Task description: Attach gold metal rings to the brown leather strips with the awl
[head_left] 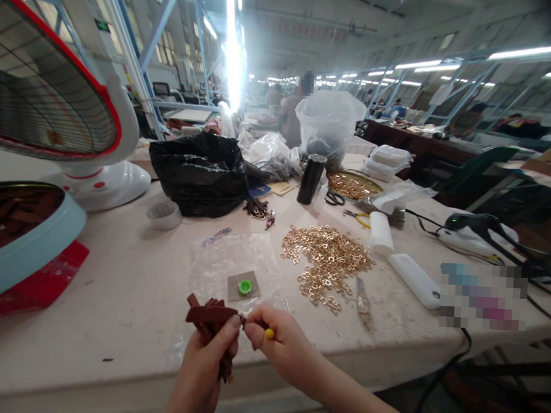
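My left hand (212,360) is closed around a bunch of brown leather strips (209,314), one of them lying across the top under my thumb. My right hand (275,339) is pinched close beside it, at the end of that top strip. A small tool with a yellow rounded end (269,334) pokes out of my right fist; the rest of it is hidden by my fingers. Just beyond both hands, a green cap (245,287) sits on a grey-brown square card (232,289) on a clear plastic sheet (208,264). Ahead to the right spreads a pile of gold metal rings (331,252).
A black plastic bag (198,178) and a fan (114,186) stand at back left. A blue-rimmed tin (66,223) holds more brown strips. Farther back are a dark cylinder (311,180), scissors (362,220) and a round tray (378,188). A white box-shaped device (414,280) lies right, near cables.
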